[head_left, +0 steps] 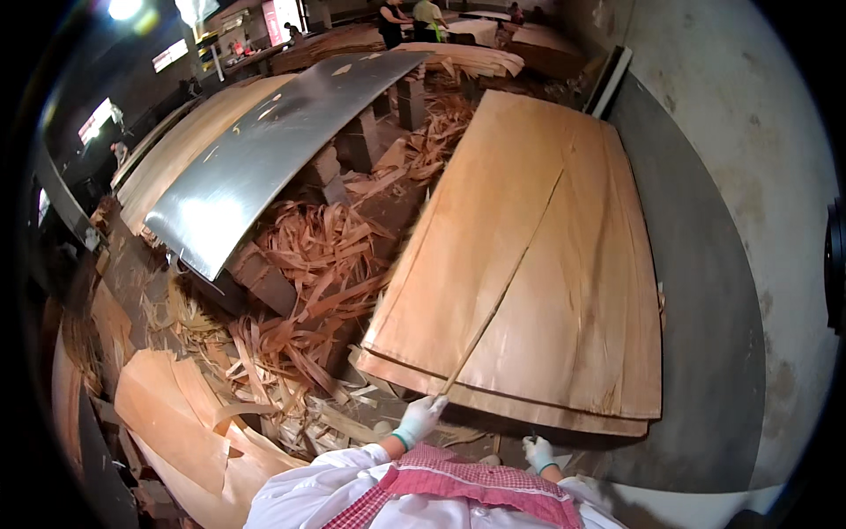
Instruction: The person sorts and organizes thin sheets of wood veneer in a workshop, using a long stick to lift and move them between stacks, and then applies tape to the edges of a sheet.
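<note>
White-gloved left hand (420,422) clamped on thin wooden stick (471,351) across tan veneer sheets (573,326); white-gloved right hand's (539,453) grip unclear; reddish-brown curled strips (317,247) heaped alongside.

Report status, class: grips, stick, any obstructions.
Left grip holds thin stick, extending over veneer stack. Right grip near stack, hold unclear. Veneer strips heaped left of stack.

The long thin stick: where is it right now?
In the head view, the stick slants over the wood sheets, right of centre, its near end in the grip of the left hand.

Smooth wood veneer sheets (568,273) — glossy metal panel (256,163), cloth apron (480,480).
</note>
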`<state>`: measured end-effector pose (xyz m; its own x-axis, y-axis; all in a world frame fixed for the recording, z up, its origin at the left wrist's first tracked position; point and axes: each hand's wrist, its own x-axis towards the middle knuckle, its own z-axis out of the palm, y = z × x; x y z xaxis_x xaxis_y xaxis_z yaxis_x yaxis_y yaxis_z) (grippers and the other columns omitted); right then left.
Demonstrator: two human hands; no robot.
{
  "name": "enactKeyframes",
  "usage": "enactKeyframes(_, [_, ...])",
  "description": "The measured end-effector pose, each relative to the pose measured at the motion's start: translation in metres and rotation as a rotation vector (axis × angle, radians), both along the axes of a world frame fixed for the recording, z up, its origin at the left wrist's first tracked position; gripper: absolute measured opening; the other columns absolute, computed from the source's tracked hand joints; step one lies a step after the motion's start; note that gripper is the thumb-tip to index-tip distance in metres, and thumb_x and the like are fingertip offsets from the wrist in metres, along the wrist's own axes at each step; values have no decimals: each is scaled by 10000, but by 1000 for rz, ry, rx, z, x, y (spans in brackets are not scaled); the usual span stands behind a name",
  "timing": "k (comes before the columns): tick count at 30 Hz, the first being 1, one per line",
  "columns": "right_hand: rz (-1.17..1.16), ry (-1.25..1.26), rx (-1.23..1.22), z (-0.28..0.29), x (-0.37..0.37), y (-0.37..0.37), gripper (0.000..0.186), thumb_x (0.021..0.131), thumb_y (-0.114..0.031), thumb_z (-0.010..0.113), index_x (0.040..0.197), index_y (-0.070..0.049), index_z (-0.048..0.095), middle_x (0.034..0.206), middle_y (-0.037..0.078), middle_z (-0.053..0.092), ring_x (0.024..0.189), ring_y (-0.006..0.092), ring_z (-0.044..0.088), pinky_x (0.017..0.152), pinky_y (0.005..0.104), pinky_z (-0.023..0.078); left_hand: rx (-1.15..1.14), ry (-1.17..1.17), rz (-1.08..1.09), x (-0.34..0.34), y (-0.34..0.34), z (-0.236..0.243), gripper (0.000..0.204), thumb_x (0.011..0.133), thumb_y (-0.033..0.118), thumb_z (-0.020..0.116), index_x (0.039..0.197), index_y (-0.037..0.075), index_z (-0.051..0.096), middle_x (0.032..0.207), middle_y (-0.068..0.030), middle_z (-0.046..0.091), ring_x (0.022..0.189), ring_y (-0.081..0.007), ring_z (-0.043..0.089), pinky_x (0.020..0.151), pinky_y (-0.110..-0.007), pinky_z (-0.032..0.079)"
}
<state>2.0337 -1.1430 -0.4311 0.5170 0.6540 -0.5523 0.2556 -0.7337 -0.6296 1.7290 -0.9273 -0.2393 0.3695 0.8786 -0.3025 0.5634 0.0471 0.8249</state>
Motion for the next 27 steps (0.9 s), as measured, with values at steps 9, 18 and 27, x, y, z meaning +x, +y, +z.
enactKeyframes(9, [-286,-247,-453,58,151,-168,429,876,-361,590,1127,-15,635,1060,267,646,1000,441,603,856,484,478,550,144,-405,159,29,-61,283,949,282,515,946,23,629,641,-95,571,527,-224,542,475,-349,435])
enactKeyframes(18, [-589,-218,-224,36,201,-171,339,904,-318,585,998,2,641,949,232,662,954,405,611,806,450,460,-357,-71,6,359,16,-79,594,942,577,480,823,5,589,548,-4,449,406,-118,426,349,-289,377])
enactKeyframes(27, [-601,-503,-313,-23,521,-186,398,895,-358,594,1105,-22,618,1051,242,643,1019,413,594,843,476,484,-774,-148,14,455,-44,-191,403,935,415,595,1087,44,553,728,-31,515,547,-102,488,489,-264,471])
